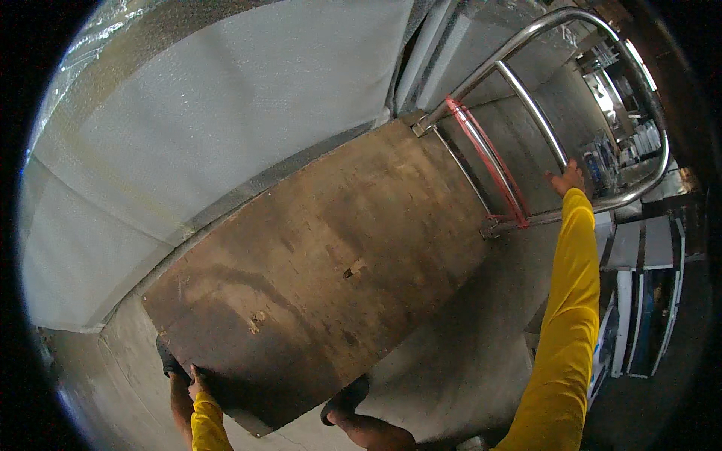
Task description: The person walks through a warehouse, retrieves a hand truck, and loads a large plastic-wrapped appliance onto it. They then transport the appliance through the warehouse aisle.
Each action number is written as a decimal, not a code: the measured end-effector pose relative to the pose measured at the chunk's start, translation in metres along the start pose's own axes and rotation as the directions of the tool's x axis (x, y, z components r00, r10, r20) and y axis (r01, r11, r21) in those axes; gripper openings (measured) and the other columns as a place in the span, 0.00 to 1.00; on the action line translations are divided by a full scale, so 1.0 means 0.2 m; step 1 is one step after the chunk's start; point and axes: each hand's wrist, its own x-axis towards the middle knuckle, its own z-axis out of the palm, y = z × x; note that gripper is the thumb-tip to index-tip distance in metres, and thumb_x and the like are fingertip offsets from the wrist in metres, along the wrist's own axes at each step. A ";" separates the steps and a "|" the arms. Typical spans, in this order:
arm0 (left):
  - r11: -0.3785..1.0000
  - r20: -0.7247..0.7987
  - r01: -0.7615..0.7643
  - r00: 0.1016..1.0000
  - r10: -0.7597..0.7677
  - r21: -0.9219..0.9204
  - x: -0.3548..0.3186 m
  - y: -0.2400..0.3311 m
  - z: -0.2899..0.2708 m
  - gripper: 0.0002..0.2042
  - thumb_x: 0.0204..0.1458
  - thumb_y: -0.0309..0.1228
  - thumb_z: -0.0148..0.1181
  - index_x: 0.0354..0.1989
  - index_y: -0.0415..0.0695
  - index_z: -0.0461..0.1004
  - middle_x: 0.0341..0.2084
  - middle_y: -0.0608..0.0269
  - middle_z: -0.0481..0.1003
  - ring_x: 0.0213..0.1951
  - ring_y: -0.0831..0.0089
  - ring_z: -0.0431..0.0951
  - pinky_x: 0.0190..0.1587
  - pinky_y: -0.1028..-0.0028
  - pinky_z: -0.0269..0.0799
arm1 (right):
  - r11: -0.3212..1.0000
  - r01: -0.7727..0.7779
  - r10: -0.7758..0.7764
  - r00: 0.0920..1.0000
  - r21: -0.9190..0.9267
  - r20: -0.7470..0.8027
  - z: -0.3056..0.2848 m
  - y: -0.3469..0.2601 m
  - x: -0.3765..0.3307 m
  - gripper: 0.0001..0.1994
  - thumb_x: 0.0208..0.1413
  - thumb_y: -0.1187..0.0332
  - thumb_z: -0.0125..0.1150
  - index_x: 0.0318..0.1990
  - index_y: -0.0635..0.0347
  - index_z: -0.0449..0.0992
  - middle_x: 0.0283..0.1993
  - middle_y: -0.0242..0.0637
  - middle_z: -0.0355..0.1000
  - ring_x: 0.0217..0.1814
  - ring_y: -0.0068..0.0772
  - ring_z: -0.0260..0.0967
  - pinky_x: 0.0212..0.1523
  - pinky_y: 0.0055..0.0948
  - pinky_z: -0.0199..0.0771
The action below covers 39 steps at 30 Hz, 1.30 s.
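Cart (323, 263): flat wooden deck, worn and stained, runs from 7 o'clock up to 1 o'clock across the view. Steel handle (602, 113) loops up at the 1–2 o'clock end, w/ a red bar (489, 161) along its lower frame.

My R hand (565, 180) at 3 o'clock, yellow sleeve, arm fully stretched out. Palm is on the handle's tube where it bends; grip looks laid against it, fingers partly spread. Can't tell if they wrap round the tube.

My L hand (197, 382) at 7 o'clock, yellow cuff too. It's at the deck's near corner, grip clenched on the edge, fingers under the board as far as I can see.

My feet at 6 o'clock, dark shoes (346, 398) just beside the deck's near edge, on the concrete floor (466, 353).

Big bubble-wrapped panel (210, 128) fills 9–12 o'clock, standing right along the deck's far long side. Can't tell if they touch.

White cabinets (639, 301) at 4 o'clock, well apart from the cart. Shelving w/ clutter at 2 o'clock, too small to make out.
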 end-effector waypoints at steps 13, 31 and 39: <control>0.780 0.752 0.306 0.589 0.295 -0.545 -0.02 0.32 -0.02 0.49 0.50 0.68 0.46 0.70 0.41 0.46 0.68 0.53 0.49 0.68 0.57 0.49 0.69 0.59 0.43 | 0.156 -0.615 0.202 0.786 0.773 0.585 1.43 0.00 -2.57 0.42 0.51 0.39 0.56 0.66 0.60 0.56 0.67 0.44 0.57 0.67 0.49 0.54 0.64 0.45 0.54; 0.777 0.482 -0.050 0.759 0.438 -0.628 0.35 0.55 0.14 0.50 0.43 0.69 0.55 0.63 0.34 0.61 0.58 0.51 0.66 0.59 0.63 0.66 0.61 0.70 0.59 | 0.361 -0.700 -0.257 0.560 0.616 0.787 1.37 -0.68 -3.19 0.43 0.57 0.32 0.36 0.71 0.51 0.47 0.75 0.37 0.38 0.76 0.42 0.38 0.70 0.49 0.43; 0.786 0.073 -0.601 0.786 0.614 -0.146 0.14 0.90 -0.25 0.48 0.49 0.59 0.57 0.64 0.26 0.52 0.62 0.34 0.56 0.65 0.47 0.56 0.66 0.62 0.50 | 0.681 -0.574 -0.179 0.472 0.456 0.863 1.34 -0.70 -3.22 0.45 0.55 0.30 0.37 0.71 0.52 0.47 0.73 0.49 0.43 0.73 0.52 0.43 0.68 0.46 0.48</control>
